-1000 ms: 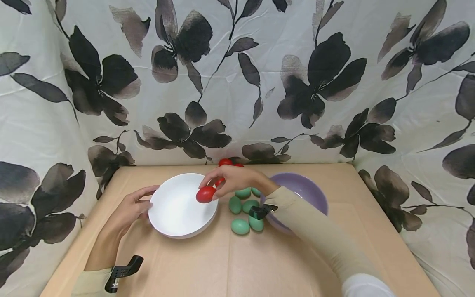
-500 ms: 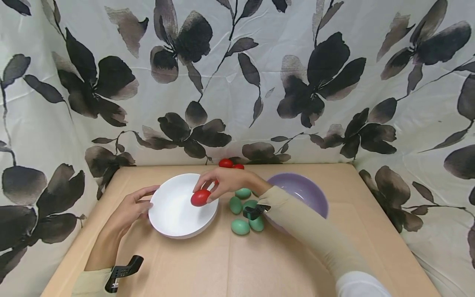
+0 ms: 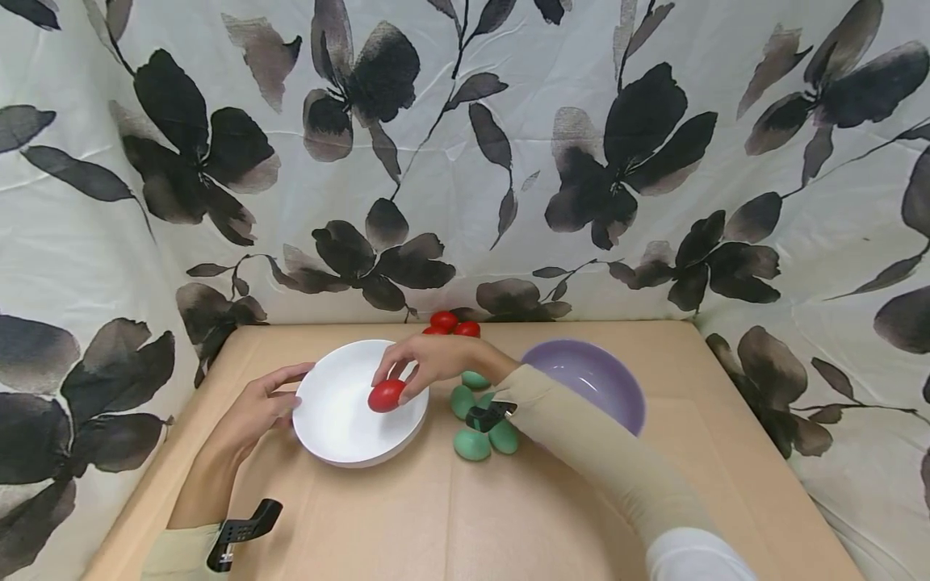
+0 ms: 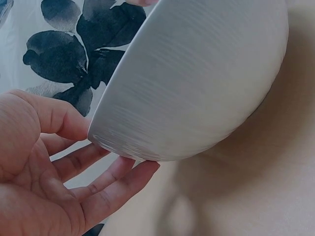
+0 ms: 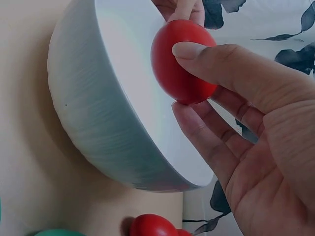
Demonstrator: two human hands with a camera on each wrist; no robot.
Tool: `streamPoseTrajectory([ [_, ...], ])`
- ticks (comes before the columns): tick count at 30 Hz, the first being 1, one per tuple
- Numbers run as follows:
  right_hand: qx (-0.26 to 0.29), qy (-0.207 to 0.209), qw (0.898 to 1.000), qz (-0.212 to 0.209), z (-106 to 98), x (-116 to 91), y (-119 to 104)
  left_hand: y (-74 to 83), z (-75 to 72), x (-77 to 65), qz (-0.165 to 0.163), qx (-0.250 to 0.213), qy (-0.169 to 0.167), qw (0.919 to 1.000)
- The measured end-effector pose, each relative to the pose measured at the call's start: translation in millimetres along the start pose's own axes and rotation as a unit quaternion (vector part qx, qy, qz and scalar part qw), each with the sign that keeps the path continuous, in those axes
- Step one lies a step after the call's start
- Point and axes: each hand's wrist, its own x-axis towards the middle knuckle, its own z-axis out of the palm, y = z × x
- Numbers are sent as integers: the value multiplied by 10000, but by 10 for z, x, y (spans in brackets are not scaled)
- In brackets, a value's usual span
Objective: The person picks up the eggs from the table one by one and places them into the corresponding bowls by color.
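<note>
Over the white bowl, my right hand pinches a red egg between thumb and fingers. The right wrist view shows the thumb flat on the side of the red egg, and the bowl's opening lies just behind it. My left hand holds the bowl at its left rim. In the left wrist view, the left thumb meets the rim of the bowl, while fingertips touch the outer wall lower down. The bowl's inside shows no eggs in the head view, though the right hand covers part of it.
Several green eggs lie on the table to the right of the white bowl. A purple bowl stands beyond them, partly covered by the right sleeve. More red eggs are grouped at the table's back edge, before a flowered cloth.
My right hand has moved a little left and lower over the white bowl, carrying the red egg. My left hand has stayed at the bowl's left rim.
</note>
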Motion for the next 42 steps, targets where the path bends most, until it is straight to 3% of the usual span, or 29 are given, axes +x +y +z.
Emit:
streamPoseTrajectory([
  [7, 81, -188, 9996, 200, 56, 72, 0, 7, 17, -21, -62, -21, -13, 10000],
  [16, -215, -362, 9982, 429, 145, 167, 11, 21, 45, -58, -120, 42, 50, 9999],
  [24, -859, -642, 9923, 615, 270, 285, -20, 17, 66, -102, -164, 1, 52, 9999],
  [30, -963, -805, 9891, 775, 336, 341, -40, 16, 69, -123, -134, -6, 56, 9999],
  [42, -1717, -826, 9759, 1061, 456, 367, -8, 40, 92, -175, -141, 76, 143, 9998],
])
